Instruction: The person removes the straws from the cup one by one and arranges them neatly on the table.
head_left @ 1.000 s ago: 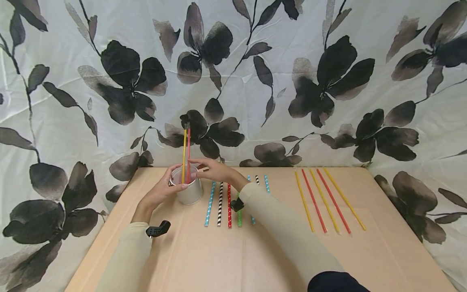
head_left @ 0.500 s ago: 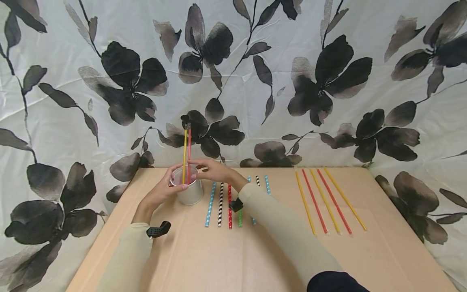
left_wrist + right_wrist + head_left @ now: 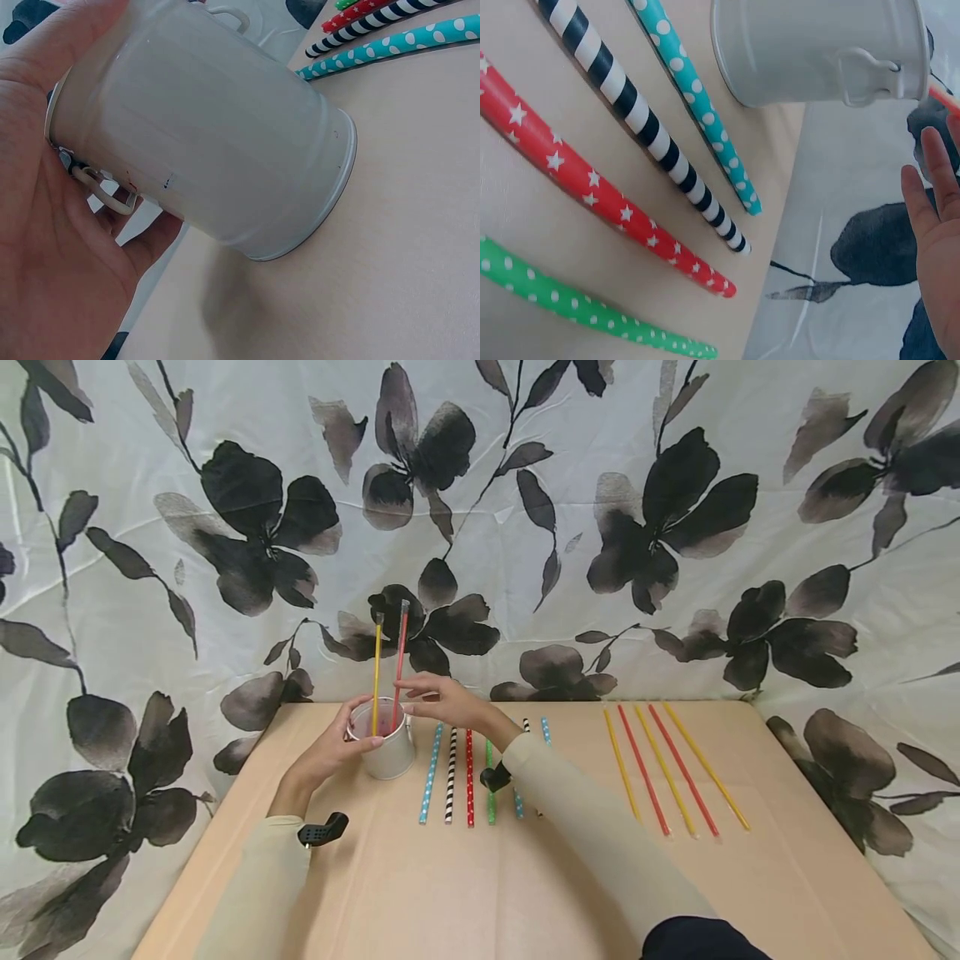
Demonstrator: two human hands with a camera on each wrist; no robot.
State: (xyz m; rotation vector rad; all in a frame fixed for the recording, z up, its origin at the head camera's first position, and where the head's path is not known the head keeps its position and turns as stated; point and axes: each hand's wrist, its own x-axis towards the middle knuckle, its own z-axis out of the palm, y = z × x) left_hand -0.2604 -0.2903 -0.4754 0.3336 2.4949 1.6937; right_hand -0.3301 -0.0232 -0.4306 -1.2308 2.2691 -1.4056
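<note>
My left hand (image 3: 330, 750) grips a small white metal bucket (image 3: 390, 758) at its rim, thumb on the near side and fingers round the far left. The left wrist view shows the bucket tilted in that camera, with a small wire handle (image 3: 105, 196) by the palm. Inside it stand a yellow straw (image 3: 377, 672), nearly upright, and a red straw (image 3: 402, 643), which leans right. My right hand (image 3: 450, 703) is at the bucket's right rim with fingers extended, the index fingertip right at the red straw. In the right wrist view, only part of that hand (image 3: 939, 225) shows.
Right of the bucket lie patterned straws: blue dotted (image 3: 431, 777), black-and-white striped (image 3: 450, 781), red starred (image 3: 470, 785) and green dotted (image 3: 491, 793), with others partly under the right forearm. Several yellow and red straws (image 3: 682, 777) lie farther right. Floral cloth (image 3: 525, 527) hangs behind the table.
The red straw has swung from nearly upright beside the yellow one to a lean toward the right. My right hand has shifted slightly right and up; the left keeps hold of the bucket.
</note>
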